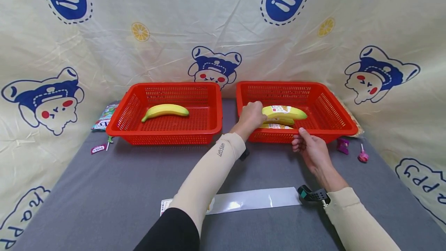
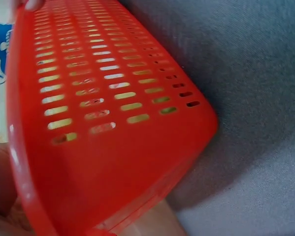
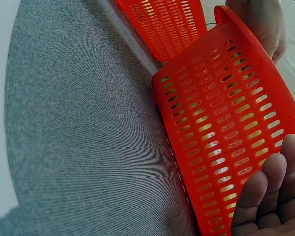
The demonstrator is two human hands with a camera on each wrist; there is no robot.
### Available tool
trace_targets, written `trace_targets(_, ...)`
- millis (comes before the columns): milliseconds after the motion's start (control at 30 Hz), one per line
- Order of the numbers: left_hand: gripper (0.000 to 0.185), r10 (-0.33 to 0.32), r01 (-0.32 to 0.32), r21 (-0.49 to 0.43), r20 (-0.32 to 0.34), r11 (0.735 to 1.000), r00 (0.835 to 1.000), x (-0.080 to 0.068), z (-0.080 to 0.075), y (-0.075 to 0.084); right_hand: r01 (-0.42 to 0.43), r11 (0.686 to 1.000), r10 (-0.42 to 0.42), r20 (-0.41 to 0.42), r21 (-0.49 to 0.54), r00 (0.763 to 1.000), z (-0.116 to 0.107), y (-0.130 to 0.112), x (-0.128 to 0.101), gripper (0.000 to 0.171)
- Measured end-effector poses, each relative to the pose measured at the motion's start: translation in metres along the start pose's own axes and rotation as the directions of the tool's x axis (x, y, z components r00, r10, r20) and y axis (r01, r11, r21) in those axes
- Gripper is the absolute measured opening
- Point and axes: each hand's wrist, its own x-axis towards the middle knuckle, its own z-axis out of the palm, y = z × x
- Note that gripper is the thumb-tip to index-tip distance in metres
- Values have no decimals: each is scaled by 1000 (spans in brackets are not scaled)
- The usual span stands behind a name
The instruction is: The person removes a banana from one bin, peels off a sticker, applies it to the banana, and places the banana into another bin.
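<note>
Red right basket point(image 1: 334, 115) is steadied at its near rim by the right hand point(image 1: 311, 150), fingers loosely curled against it; top banana point(image 1: 283, 112) inside is grasped by the left hand point(image 1: 251, 116); pick-up step judged; a clean lift over the wall is called for.

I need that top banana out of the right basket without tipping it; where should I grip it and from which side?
Grip the top banana at its left end, where the left hand already rests, coming from above over the near wall. It lies lengthwise across the right basket on other bananas, so the sides are walled. The right hand at the near rim probably steadies it.
</note>
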Motion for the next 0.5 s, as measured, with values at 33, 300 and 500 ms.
trace_targets(33,26,11,-11,37,3,999,1000,0,2,1,0,1000,0,-2,0,1000,0,0,0,36)
trace_targets(300,33,29,-34,195,27,980,999,2,11,4,-3,1000,3,1,-3,1000,0,2,1,37)
trace_targets(500,38,25,-32,223,31,974,999,4,14,6,5,1000,-6,14,5,1000,-1,1,1,34)
